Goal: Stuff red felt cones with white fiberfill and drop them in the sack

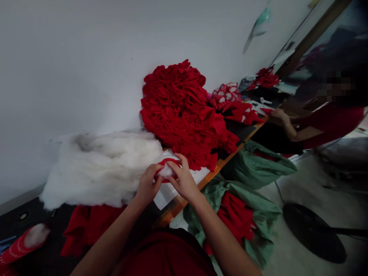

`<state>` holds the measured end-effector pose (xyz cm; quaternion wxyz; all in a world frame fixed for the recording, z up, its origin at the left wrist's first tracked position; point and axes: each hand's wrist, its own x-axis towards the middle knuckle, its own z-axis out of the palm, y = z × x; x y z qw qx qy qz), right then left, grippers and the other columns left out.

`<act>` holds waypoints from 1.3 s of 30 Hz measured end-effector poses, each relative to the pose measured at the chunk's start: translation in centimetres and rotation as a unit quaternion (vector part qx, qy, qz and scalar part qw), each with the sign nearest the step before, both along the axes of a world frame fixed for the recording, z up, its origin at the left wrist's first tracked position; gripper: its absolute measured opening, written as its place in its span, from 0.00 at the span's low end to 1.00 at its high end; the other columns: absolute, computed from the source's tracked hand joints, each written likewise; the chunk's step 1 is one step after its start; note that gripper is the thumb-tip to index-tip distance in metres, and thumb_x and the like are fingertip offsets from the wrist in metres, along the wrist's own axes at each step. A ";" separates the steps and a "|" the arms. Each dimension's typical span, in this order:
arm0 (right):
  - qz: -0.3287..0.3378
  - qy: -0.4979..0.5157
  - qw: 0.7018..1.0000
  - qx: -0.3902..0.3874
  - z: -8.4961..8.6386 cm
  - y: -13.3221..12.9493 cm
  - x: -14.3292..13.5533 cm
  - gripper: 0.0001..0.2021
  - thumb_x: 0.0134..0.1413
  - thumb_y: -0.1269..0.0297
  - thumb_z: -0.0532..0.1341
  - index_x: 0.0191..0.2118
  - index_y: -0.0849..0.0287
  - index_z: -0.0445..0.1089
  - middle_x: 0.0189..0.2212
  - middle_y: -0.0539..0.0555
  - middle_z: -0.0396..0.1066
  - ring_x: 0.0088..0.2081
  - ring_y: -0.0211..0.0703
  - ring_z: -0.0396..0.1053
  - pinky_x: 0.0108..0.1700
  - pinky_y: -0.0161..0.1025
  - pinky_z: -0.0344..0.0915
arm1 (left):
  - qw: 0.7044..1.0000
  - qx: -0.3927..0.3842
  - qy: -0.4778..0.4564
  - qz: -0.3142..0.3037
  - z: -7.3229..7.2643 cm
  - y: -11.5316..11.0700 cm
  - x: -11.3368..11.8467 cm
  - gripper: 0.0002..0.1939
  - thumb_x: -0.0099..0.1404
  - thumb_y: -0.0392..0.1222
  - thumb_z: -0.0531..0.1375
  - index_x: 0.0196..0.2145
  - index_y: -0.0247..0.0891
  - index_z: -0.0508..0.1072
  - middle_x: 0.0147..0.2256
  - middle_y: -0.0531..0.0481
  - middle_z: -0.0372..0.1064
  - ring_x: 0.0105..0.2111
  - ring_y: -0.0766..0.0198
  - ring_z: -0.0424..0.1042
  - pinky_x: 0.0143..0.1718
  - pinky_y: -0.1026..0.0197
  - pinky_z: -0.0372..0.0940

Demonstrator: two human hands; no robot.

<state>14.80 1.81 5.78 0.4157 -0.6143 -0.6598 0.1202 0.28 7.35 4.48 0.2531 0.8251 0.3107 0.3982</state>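
My left hand [148, 183] and my right hand [183, 177] hold a small red fabric piece [159, 167] between them, above the table edge. White stuffing [166, 171] shows in its opening, with fingers of both hands on it. Left of my hands lies a big heap of white fluffy filling [106, 166]. Behind them rises a tall pile of red fabric pieces [178, 99]. Beneath my hands, a white sheet [164, 196] rests on the table.
Green sacks [255, 165] with red fabric stand by the wooden table edge [214, 174]. A person in red [333, 122] works at the far right. A patterned red piece with stuffing [21, 245] lies lower left. A round black base [314, 232] stands on the floor.
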 end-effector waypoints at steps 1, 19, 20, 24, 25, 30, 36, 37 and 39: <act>0.015 0.004 1.000 -0.003 0.1 0.2 -0.1 0.19 0.46 0.74 0.57 0.47 0.56 0.63 0.53 0.59 0.46 0.53 0.49 0.53 0.53 0.48 0.58 | 1.000 0.010 0.005 -0.007 0.3 0.1 -0.2 0.13 0.57 0.30 0.51 0.41 0.38 0.64 0.37 0.48 0.66 0.36 0.65 0.66 0.37 0.62 0.63; -0.081 0.044 0.996 0.006 -1.8 2.3 -0.6 0.13 0.37 0.79 0.50 0.27 0.59 0.68 0.38 0.57 0.61 0.41 0.46 0.61 0.45 0.44 0.62 | 1.000 -0.001 0.017 0.025 -0.1 1.3 -1.1 0.08 0.54 0.30 0.53 0.31 0.37 0.68 0.34 0.48 0.63 0.32 0.66 0.65 0.33 0.64 0.65; -0.077 0.044 0.996 0.009 -1.9 2.3 -0.5 0.13 0.38 0.78 0.51 0.30 0.59 0.69 0.40 0.57 0.61 0.42 0.47 0.61 0.46 0.45 0.61 | 0.999 -0.042 0.008 0.013 0.1 1.2 -0.8 0.08 0.54 0.32 0.54 0.33 0.37 0.68 0.36 0.47 0.62 0.34 0.66 0.65 0.32 0.64 0.65; -0.021 0.051 0.998 -0.003 -1.7 1.9 -0.1 0.17 0.43 0.74 0.56 0.43 0.58 0.68 0.51 0.59 0.56 0.53 0.51 0.55 0.54 0.50 0.56 | 0.970 -0.219 -0.100 0.015 0.5 1.1 0.1 0.15 0.55 0.39 0.57 0.42 0.38 0.62 0.39 0.47 0.61 0.36 0.65 0.65 0.30 0.65 0.65; 0.000 0.061 0.998 -0.009 -1.6 1.7 0.0 0.18 0.44 0.72 0.57 0.46 0.57 0.66 0.53 0.59 0.54 0.55 0.51 0.53 0.55 0.50 0.54 | 0.960 -0.247 -0.130 0.034 0.4 1.2 0.2 0.16 0.55 0.40 0.57 0.42 0.39 0.61 0.38 0.48 0.62 0.35 0.66 0.65 0.29 0.65 0.65; -0.005 0.194 0.981 0.026 -1.0 1.5 -0.2 0.09 0.52 0.67 0.54 0.39 0.55 0.68 0.48 0.57 0.61 0.51 0.45 0.59 0.52 0.46 0.58 | 0.925 -0.314 -0.192 0.094 -0.1 2.1 1.1 0.15 0.50 0.38 0.59 0.37 0.37 0.62 0.30 0.53 0.62 0.29 0.68 0.63 0.28 0.65 0.62; -0.161 0.351 0.922 0.019 -1.6 3.0 -1.6 0.23 0.38 0.70 0.61 0.45 0.57 0.58 0.39 0.54 0.64 0.38 0.41 0.65 0.40 0.39 0.65 | 0.940 -0.275 -0.165 0.118 -0.3 1.4 2.7 0.12 0.46 0.30 0.53 0.32 0.37 0.64 0.28 0.54 0.63 0.27 0.68 0.63 0.28 0.64 0.61; -0.152 0.336 0.929 -0.003 -1.8 3.2 -1.6 0.22 0.38 0.72 0.60 0.44 0.57 0.60 0.37 0.53 0.65 0.37 0.40 0.65 0.40 0.39 0.64 | 0.947 -0.251 -0.149 0.133 -0.4 1.4 2.7 0.12 0.45 0.29 0.52 0.31 0.37 0.64 0.28 0.54 0.63 0.28 0.67 0.63 0.29 0.64 0.61; -0.143 0.286 0.947 -0.034 -2.3 3.4 -1.3 0.16 0.37 0.74 0.57 0.38 0.58 0.64 0.32 0.51 0.67 0.34 0.41 0.65 0.39 0.39 0.63 | 0.957 -0.205 -0.118 0.169 -0.7 1.6 2.5 0.12 0.44 0.28 0.52 0.29 0.38 0.64 0.28 0.54 0.62 0.29 0.66 0.63 0.31 0.63 0.61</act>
